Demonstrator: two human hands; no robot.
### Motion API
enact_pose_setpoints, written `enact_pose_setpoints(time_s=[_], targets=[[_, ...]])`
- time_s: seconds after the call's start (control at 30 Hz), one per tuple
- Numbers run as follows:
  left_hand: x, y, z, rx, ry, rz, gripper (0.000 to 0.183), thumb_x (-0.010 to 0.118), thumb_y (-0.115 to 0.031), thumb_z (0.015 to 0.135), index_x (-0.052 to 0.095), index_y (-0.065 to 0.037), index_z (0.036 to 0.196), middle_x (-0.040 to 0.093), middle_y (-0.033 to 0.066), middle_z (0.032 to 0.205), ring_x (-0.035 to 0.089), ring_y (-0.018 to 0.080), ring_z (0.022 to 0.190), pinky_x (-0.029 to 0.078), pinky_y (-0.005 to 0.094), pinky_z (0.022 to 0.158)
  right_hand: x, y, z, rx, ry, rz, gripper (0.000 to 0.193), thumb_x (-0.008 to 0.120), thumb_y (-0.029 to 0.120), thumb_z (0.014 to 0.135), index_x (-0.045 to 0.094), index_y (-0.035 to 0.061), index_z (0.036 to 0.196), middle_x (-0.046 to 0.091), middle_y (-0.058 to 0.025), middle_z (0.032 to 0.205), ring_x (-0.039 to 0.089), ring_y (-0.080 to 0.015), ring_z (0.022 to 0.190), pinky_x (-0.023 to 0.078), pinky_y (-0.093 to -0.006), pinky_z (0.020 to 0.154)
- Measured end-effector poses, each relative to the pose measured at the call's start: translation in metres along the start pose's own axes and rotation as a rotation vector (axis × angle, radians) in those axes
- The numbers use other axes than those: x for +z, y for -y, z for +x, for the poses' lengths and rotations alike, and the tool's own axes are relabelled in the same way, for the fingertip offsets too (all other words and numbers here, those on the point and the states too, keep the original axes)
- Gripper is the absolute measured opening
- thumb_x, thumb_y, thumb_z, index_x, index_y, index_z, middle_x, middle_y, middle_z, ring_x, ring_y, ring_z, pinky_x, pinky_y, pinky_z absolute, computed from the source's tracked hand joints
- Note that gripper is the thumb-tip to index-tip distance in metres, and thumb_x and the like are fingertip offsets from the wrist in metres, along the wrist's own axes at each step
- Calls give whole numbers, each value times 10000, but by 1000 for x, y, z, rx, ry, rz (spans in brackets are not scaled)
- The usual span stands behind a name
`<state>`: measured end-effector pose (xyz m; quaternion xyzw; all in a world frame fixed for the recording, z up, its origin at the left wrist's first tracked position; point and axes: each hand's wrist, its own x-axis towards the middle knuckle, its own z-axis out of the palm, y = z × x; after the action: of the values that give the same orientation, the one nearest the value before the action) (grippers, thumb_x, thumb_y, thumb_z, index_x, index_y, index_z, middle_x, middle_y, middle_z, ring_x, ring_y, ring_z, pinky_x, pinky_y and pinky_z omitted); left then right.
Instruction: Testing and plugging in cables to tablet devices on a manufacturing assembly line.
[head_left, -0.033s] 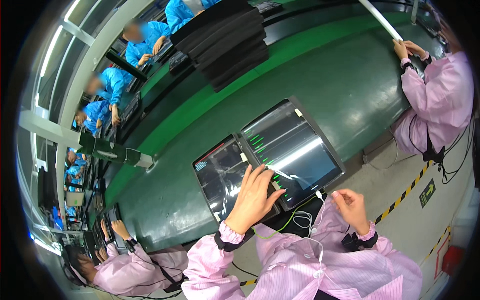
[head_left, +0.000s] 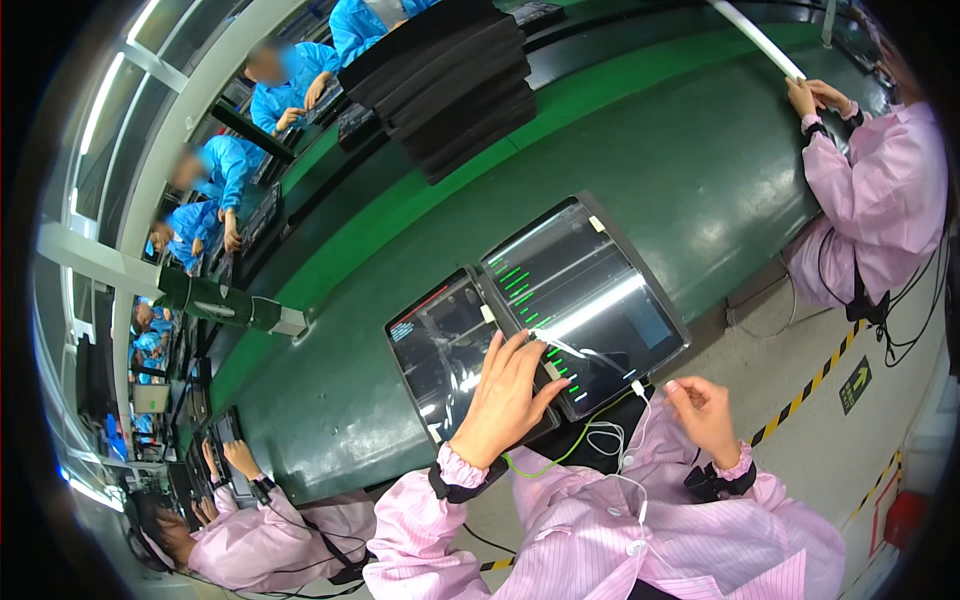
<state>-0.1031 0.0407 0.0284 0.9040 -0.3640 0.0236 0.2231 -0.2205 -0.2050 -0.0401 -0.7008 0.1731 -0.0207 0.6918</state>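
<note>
My left hand [head_left: 508,395] has its fingers stretched and thumb apart, over the lower inner edges of two dark tablets lying side by side. The left tablet [head_left: 445,335] has a mostly black screen with some red and bluish-white print near its upper left. On the right tablet [head_left: 590,290] a column of green lines shows down one side of the screen, with a small bluish patch near its lower right. A white cable plug [head_left: 638,388] sits at the right tablet's near edge. Beside it my right hand [head_left: 705,415] is closed, thumb against curled fingers, with nothing visible in it.
The tablets lie on a long green worktable [head_left: 350,390]. Thin white and yellow-green cables [head_left: 545,468] hang at my lap. Black sheets [head_left: 450,90] are stacked at the far side. A co-worker in pink [head_left: 870,190] holds a long white bar at right; another [head_left: 270,530] sits at left.
The bluish area on the right tablet's screen has shrunk to a small patch at its lower right. Both my hands stay in place.
</note>
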Motion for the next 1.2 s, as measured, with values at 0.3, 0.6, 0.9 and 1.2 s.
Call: enact_pose_setpoints(time_s=[0.3,0.6,0.9,1.2], targets=[[9,2,2,39,76,64,492,693,-241,768,490,23,1131,542,171,1134,453,347,1162,277,501,1040,3,2,1,23,28,-16,161,607,109,861,628,-49,884,651,-63,699,584,-68,621,453,-201,562],[1,-2,-6,-7,11,8,499,703,-227,758,486,23,1132,532,182,1118,462,354,1143,308,487,1026,12,9,4,-91,86,-255,189,658,150,820,649,-35,856,634,-70,661,542,-58,555,423,-215,498],[3,0,-15,-34,24,24,484,698,-217,763,489,32,1121,528,198,1123,458,370,1142,349,458,998,18,-10,8,-99,129,-223,203,645,157,831,651,-46,846,602,-59,580,486,-56,473,376,-235,433],[3,0,-11,-31,14,31,482,695,-229,769,494,37,1118,527,202,1123,453,377,1148,379,439,969,18,-3,8,-98,167,-221,216,625,164,845,646,-51,860,665,-111,682,608,-98,563,454,-230,493]])
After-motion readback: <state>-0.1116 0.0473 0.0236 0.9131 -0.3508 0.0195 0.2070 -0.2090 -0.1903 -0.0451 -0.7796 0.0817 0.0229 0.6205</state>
